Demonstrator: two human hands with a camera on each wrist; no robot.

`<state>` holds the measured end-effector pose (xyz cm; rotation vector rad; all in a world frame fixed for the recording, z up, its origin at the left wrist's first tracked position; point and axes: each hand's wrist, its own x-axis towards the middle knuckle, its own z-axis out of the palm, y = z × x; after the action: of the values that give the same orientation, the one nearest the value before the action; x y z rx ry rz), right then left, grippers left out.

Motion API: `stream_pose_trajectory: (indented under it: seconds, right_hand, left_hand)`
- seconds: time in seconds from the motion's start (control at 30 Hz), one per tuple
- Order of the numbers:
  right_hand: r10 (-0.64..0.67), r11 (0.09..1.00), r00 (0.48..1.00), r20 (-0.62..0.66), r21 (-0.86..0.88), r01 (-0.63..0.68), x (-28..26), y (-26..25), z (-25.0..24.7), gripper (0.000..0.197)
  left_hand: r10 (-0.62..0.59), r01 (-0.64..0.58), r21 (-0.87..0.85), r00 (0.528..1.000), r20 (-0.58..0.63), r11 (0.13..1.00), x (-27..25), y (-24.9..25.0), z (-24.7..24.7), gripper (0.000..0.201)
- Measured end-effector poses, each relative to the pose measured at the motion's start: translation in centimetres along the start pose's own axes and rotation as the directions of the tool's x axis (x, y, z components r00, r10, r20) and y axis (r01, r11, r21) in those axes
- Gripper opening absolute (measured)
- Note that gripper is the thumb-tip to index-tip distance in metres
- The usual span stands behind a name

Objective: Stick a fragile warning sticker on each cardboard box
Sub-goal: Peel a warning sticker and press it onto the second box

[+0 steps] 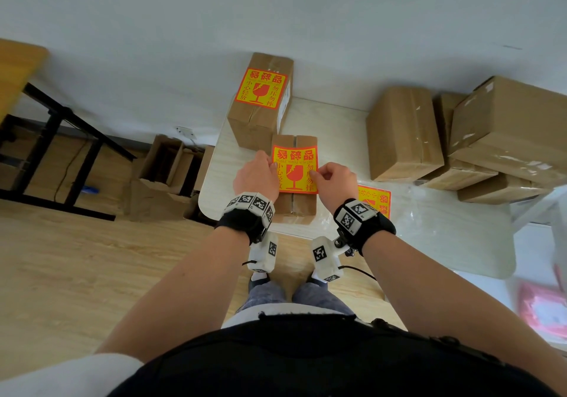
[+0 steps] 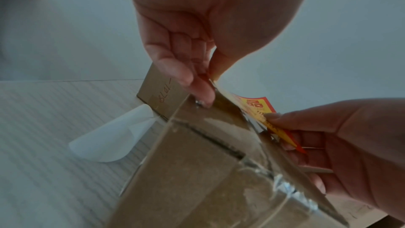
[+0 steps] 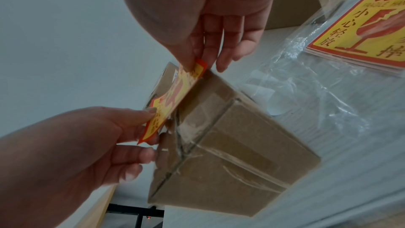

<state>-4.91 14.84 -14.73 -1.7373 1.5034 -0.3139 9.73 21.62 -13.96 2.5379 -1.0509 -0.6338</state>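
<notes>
A red and yellow fragile sticker (image 1: 296,169) is held just over the top of a small taped cardboard box (image 1: 294,208) at the table's front edge. My left hand (image 1: 273,166) pinches the sticker's left edge and my right hand (image 1: 320,171) pinches its right edge. In the left wrist view the left hand (image 2: 208,82) holds the sticker (image 2: 258,107) lifted off the box (image 2: 197,171). The right wrist view has the sticker (image 3: 173,100) slanting, with its right side low against the box (image 3: 230,145). Behind stands a taller box (image 1: 254,120) bearing a stuck-on sticker (image 1: 260,89).
Several plain cardboard boxes (image 1: 402,132) stand at the right of the white table (image 1: 337,126). A stack of stickers in a clear bag (image 1: 376,200) lies beside my right wrist. A white backing sheet (image 2: 109,141) lies left of the box. Open cartons (image 1: 171,166) sit on the floor at left.
</notes>
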Motion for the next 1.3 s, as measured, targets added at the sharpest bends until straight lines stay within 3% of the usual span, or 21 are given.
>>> stream_pose_trajectory:
  seconds: [0.43,0.67,0.9,1.03,1.13,1.3]
  right_hand:
    - [-0.058,0.963,0.997,0.048,-0.260,0.069,0.5,-0.8,0.0,0.018]
    - [-0.168,0.781,0.981,0.102,-0.594,0.195,0.3,-1.4,-0.4,0.034]
    - [-0.132,0.689,0.985,0.109,-0.705,0.170,-0.5,-1.6,-0.3,0.054]
    - [-0.008,0.708,0.996,0.090,-0.702,0.069,-0.8,-1.3,-0.1,0.069]
    - [0.021,0.764,0.988,0.150,-0.640,0.082,-0.7,0.0,0.1,0.076]
    - [0.033,0.959,0.947,0.320,-0.278,0.061,-0.3,1.8,0.5,0.063]
  left_hand:
    - [-0.049,0.047,0.074,0.998,0.030,0.996,0.2,0.4,-0.3,0.021]
    - [-0.039,0.026,0.221,0.998,0.056,0.975,0.2,0.7,-0.3,0.036]
    - [-0.087,0.060,0.213,0.989,0.121,0.975,0.1,0.4,0.7,0.047]
    - [-0.067,0.048,0.151,0.990,0.124,0.987,0.0,-0.4,0.9,0.039]
    - [-0.024,0.010,0.099,0.990,0.140,0.995,-0.2,-1.4,1.4,0.045]
    - [-0.026,0.031,-0.027,0.985,0.173,0.999,-0.5,-1.7,2.2,0.059]
